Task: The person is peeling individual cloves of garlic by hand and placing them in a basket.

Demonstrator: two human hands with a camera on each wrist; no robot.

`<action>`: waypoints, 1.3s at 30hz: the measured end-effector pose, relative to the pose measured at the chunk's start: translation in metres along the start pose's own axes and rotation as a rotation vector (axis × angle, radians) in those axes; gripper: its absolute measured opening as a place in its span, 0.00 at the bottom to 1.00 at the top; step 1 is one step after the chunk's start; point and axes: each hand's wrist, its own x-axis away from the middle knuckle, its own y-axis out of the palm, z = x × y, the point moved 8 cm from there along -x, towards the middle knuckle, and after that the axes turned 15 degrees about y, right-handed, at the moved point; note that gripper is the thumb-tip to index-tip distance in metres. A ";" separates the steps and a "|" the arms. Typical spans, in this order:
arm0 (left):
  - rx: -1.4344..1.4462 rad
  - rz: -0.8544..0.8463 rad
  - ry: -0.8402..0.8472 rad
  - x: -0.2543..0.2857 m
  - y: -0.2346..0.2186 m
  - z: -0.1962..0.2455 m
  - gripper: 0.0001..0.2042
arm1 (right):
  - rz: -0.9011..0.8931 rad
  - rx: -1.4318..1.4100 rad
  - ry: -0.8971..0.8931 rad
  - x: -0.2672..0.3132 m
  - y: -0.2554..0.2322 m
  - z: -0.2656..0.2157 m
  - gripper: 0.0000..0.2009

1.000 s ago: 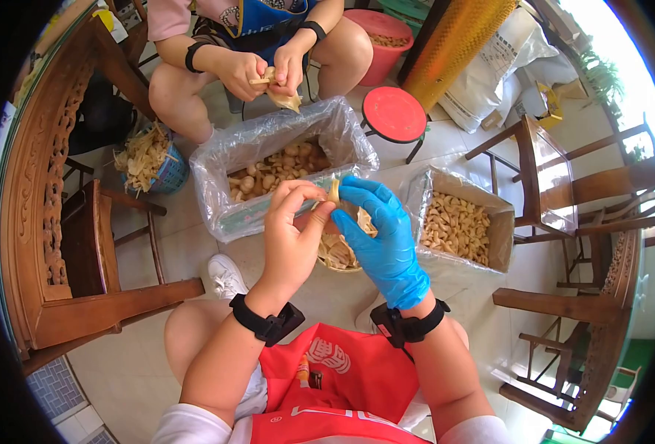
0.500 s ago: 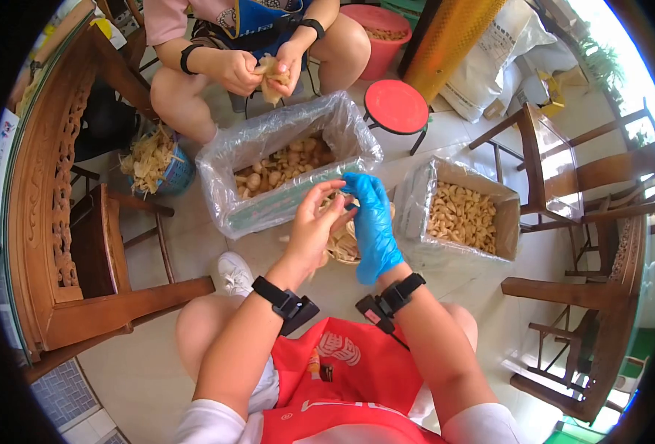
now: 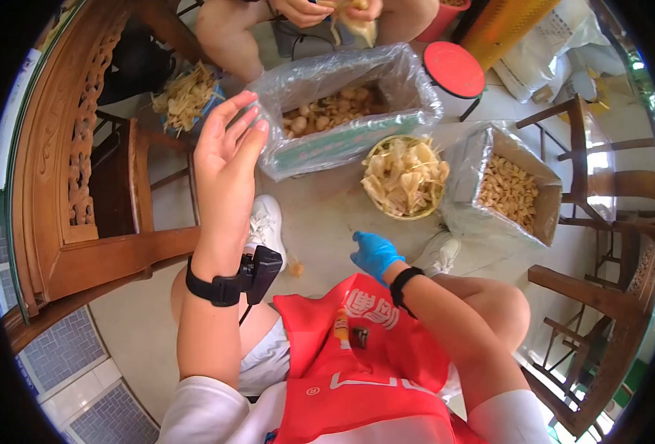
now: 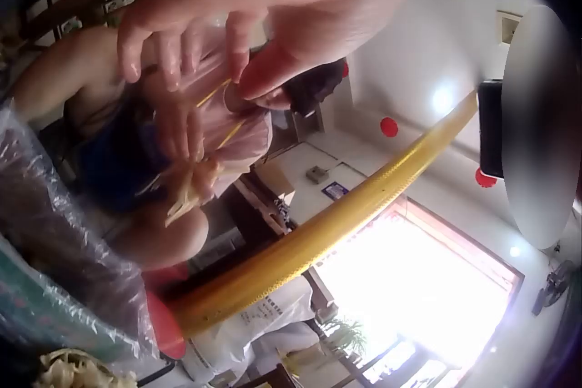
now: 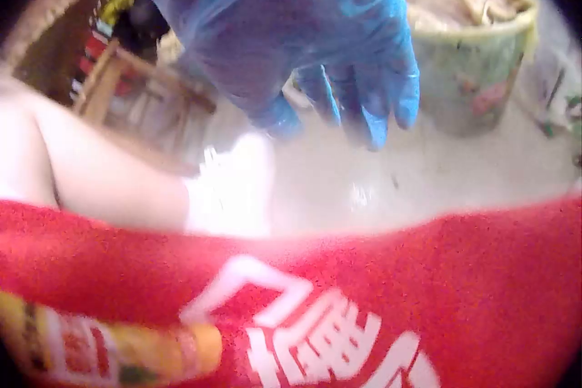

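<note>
Presently, both grips look released, and the bare left hand (image 3: 227, 174) is raised near the plastic-lined box (image 3: 349, 144) of garlic bulbs (image 3: 346, 107).
The bulbs lie to the right of its loosely bent fingers, so this hand is the nearer one; the box has its long side across, slanting a little away to the right, with a plastic edge between. The gloved right hand (image 3: 375, 255) is lower, grasping nothing, and the bucket (image 5: 455, 88) of papery skins (image 3: 409, 174) is ahead, with floor (image 3: 320, 207) between.
</note>
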 end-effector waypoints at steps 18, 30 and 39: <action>-0.560 0.091 0.040 -0.007 -0.115 0.021 0.11 | -0.344 0.389 -0.146 -0.060 0.291 -0.053 0.17; -0.457 -0.118 -0.110 -0.017 -0.130 -0.015 0.17 | -0.232 0.329 -0.151 -0.081 0.334 -0.020 0.07; -0.703 -0.139 0.034 -0.005 -0.089 0.023 0.10 | -0.503 -0.028 0.028 -0.063 0.257 -0.016 0.13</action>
